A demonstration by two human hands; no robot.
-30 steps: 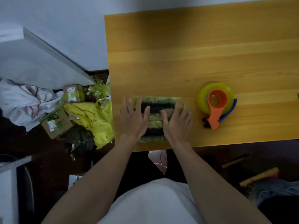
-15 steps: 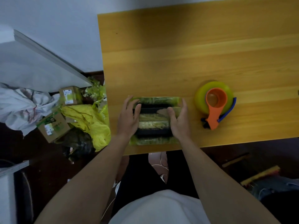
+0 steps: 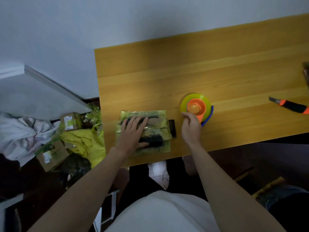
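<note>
A flat package wrapped in green film, with dark contents showing through, lies near the front left corner of the wooden table. My left hand rests flat on it with fingers spread. To its right stands a tape dispenser with a yellow-green roll, an orange handle and a blue edge. My right hand is at the handle with fingers curled round its lower part. A small black piece sticks out at the package's right side.
A utility knife with an orange and black grip lies at the table's right. A dark object shows at the right edge. On the floor to the left lie cardboard boxes, yellow bags and crumpled wrapping.
My right hand left the package and moved right to the tape dispenser's handle. My left hand shifted onto the package's middle and lies flat there. The camera view tilted and shows more table.
</note>
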